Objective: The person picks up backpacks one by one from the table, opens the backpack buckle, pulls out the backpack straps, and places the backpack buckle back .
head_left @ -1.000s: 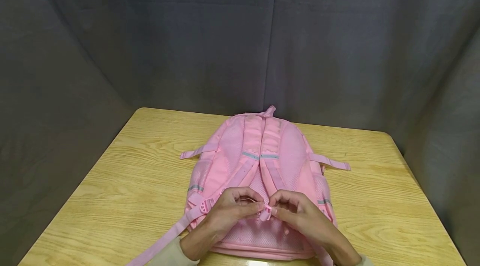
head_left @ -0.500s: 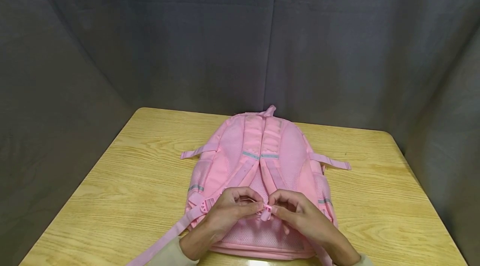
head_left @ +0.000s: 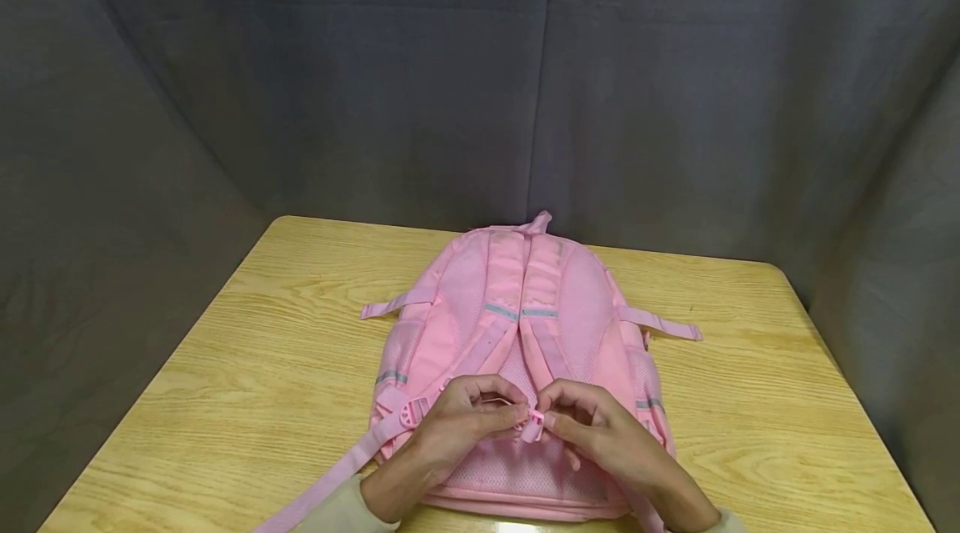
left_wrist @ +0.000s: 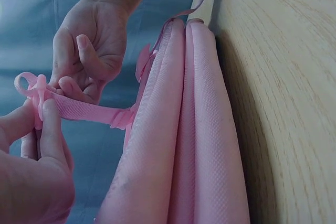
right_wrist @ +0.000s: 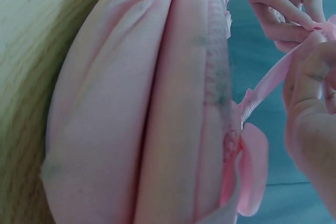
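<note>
A pink backpack (head_left: 465, 274) lies on the table with its shoulder straps facing up. Above its lower back panel, both hands meet at a small pink plastic strap buckle (left_wrist: 39, 95). My left hand (head_left: 457, 424) pinches this buckle between thumb and fingers. From it, a pink webbing strap (left_wrist: 86, 110) runs to the bag's edge, and a short loop of webbing stands out on the buckle's far side. My right hand (head_left: 607, 433) pinches the webbing right beside the buckle, fingers curled; its fingertips partly hide the strap in the right wrist view.
The wood-grain table (head_left: 225, 366) extends on both sides of the bag. A loose strap (head_left: 330, 475) with an adjuster (head_left: 414, 412) trails toward the front left. Two short side straps stick out, the right one (head_left: 660, 323) lying over the tabletop. Dark grey cloth (head_left: 405, 99) hangs behind.
</note>
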`<state>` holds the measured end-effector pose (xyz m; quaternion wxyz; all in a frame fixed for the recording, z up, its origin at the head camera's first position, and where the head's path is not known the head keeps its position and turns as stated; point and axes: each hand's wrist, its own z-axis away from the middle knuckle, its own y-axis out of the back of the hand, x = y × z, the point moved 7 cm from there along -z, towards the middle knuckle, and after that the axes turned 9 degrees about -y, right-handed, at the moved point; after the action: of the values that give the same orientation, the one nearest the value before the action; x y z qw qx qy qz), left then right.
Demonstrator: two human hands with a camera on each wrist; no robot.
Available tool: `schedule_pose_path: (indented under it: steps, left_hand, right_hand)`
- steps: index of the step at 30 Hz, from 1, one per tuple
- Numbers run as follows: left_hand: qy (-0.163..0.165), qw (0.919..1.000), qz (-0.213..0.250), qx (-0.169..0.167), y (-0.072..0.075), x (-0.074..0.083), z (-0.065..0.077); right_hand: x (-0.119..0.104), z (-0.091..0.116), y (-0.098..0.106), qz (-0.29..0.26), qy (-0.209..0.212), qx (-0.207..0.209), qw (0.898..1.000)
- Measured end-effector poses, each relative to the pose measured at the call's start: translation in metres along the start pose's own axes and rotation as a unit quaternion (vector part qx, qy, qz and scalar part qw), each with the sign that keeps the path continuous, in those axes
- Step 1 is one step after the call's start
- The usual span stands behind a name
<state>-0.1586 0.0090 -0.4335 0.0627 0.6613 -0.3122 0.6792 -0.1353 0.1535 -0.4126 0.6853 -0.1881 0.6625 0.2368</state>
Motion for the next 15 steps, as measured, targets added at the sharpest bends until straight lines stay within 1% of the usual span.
schedule_pose_path:
  steps: [4,11,15]
  left_hand:
    - [-0.003,1.0,-0.005,0.003,0.0,0.0001,-0.0002]
    - [-0.003,0.9998,-0.014,0.012,0.0003,-0.0006,-0.0001]
    - [-0.007,0.9998,-0.014,0.012,-0.0004,0.0,-0.0004]
  right_hand:
    - [-0.0004,-0.0002,0.0003,0.0,0.006,0.006,1.0]
    - [-0.001,-0.0012,0.0015,0.008,0.016,0.036,0.999]
    - [-0.0033,-0.0009,0.0014,0.007,0.029,0.041,0.999]
